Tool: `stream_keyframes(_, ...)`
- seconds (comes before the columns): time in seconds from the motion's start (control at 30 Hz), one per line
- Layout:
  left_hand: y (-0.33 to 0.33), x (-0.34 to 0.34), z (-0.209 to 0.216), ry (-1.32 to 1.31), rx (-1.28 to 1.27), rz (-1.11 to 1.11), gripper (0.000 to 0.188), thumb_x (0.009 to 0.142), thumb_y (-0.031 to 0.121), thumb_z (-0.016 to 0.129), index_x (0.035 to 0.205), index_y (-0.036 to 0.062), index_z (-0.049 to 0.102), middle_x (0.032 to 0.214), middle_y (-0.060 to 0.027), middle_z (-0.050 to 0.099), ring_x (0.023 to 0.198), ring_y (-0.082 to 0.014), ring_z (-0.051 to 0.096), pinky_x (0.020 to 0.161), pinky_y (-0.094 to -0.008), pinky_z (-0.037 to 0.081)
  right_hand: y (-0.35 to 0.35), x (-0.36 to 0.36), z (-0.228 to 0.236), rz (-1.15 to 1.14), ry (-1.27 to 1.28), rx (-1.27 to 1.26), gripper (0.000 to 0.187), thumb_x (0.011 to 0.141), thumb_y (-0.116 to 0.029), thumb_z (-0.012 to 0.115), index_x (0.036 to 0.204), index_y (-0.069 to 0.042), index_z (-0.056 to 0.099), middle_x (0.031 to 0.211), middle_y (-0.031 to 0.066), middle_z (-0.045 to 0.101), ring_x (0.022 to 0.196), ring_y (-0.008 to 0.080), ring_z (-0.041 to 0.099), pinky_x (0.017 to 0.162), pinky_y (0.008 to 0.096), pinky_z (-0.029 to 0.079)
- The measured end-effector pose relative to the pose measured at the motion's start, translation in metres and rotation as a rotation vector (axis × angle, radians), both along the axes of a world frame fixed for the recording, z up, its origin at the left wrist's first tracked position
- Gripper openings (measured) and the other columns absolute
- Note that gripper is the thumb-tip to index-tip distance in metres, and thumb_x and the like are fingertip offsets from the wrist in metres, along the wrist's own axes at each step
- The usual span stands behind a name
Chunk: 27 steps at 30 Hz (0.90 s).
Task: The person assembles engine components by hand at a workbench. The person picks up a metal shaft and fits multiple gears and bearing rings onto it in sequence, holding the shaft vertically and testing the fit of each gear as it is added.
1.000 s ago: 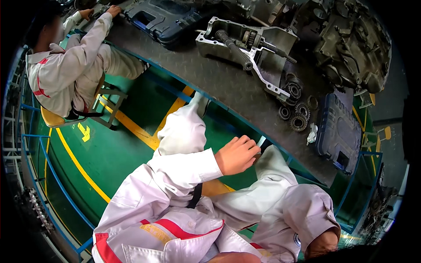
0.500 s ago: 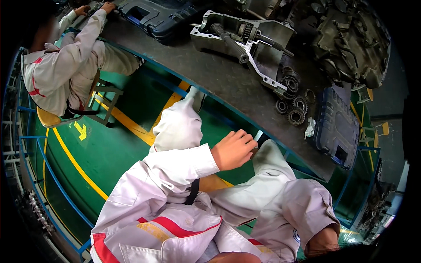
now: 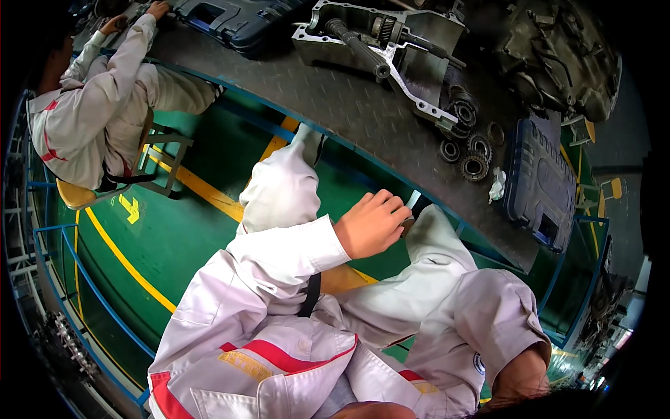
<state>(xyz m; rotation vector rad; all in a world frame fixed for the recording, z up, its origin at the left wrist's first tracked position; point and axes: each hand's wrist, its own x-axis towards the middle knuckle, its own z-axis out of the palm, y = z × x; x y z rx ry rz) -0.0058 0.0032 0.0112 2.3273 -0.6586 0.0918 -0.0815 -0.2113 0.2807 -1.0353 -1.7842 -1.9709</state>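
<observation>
My left hand (image 3: 372,225) hovers above my lap, just short of the workbench edge. Its fingers curl round something small and dark (image 3: 407,224); only a rim shows beside the fingertips, so its kind is unclear. My right arm is bent back toward me, with the sleeve ending at a bare forearm (image 3: 522,377); the hand itself lies outside the picture. On the workbench (image 3: 293,105) ahead, an open metal gearbox housing (image 3: 335,52) holds a splined shaft (image 3: 357,49) and a gear (image 3: 387,31). Several loose bearings and gears (image 3: 474,167) lie to its right.
A blue-black plastic tool case (image 3: 539,185) and a crumpled white tissue (image 3: 497,184) rest at the bench's right. Another case (image 3: 237,28) lies far left, near a seated person (image 3: 91,126). A large grimy casting (image 3: 558,59) stands at the back right. Blue rails (image 3: 84,279) run at left.
The view has shifted slightly, so the bench and its parts appear a little higher. My left hand keeps its curled grip above my lap. The right forearm stays bent back.
</observation>
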Motion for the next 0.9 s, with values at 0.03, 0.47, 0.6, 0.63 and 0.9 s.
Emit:
stream_keyframes(0.03, 0.001, 0.0, -0.001, 0.007, 0.001, 0.005, 0.029, 0.091, 0.019, 0.071, 0.118, 0.0112, 0.062, 0.117, -0.006, 0.062, 0.114, -0.0286, 0.055, 0.091, -0.0406, 0.048, 0.0, 0.003, 0.0, 0.005, 0.007, 0.001, 0.042, 0.092, -0.021, 0.048, 0.051, -0.02, 0.04, 0.043, -0.0042, 0.042, 0.038, 0.012, 0.038, 0.075, 0.0341, 0.035)
stream_keyframes(0.47, 0.002, 0.0, -0.005, 0.001, -0.006, -0.001, 0.029, 0.091, 0.018, 0.07, 0.118, 0.0106, 0.062, 0.117, -0.0063, 0.061, 0.114, -0.0289, 0.055, 0.09, -0.0408, 0.048, 0.012, 0.024, -0.007, -0.034, -0.069, 0.056, 0.042, 0.093, -0.027, 0.049, 0.052, -0.02, 0.04, 0.044, -0.0051, 0.041, 0.038, 0.0113, 0.037, 0.067, 0.0319, 0.034)
stream_keyframes(0.6, 0.002, 0.0, -0.004, 0.007, -0.001, 0.001, 0.029, 0.091, 0.018, 0.071, 0.118, 0.0107, 0.062, 0.117, -0.0062, 0.062, 0.114, -0.0289, 0.055, 0.09, -0.0411, 0.048, 0.014, 0.025, -0.008, -0.04, -0.084, 0.063, 0.043, 0.093, -0.028, 0.049, 0.052, -0.02, 0.04, 0.044, -0.0054, 0.041, 0.038, 0.0111, 0.037, 0.064, 0.0312, 0.034)
stream_keyframes(0.63, 0.003, 0.0, -0.004, 0.008, -0.003, 0.003, 0.029, 0.091, 0.018, 0.071, 0.118, 0.0107, 0.062, 0.117, -0.0062, 0.062, 0.114, -0.0289, 0.055, 0.09, -0.0411, 0.048, 0.014, 0.026, -0.007, -0.039, -0.085, 0.066, 0.043, 0.094, -0.029, 0.049, 0.052, -0.02, 0.04, 0.045, -0.0054, 0.041, 0.038, 0.0111, 0.037, 0.063, 0.0311, 0.034)
stream_keyframes(0.9, 0.002, 0.0, -0.007, 0.012, -0.003, 0.0, 0.029, 0.091, 0.019, 0.071, 0.118, 0.0105, 0.062, 0.116, -0.007, 0.062, 0.114, -0.0302, 0.055, 0.09, -0.0418, 0.048, 0.015, 0.026, -0.006, -0.027, -0.12, 0.093, 0.044, 0.094, -0.032, 0.05, 0.053, -0.02, 0.04, 0.045, -0.006, 0.04, 0.038, 0.0107, 0.037, 0.058, 0.0297, 0.033)
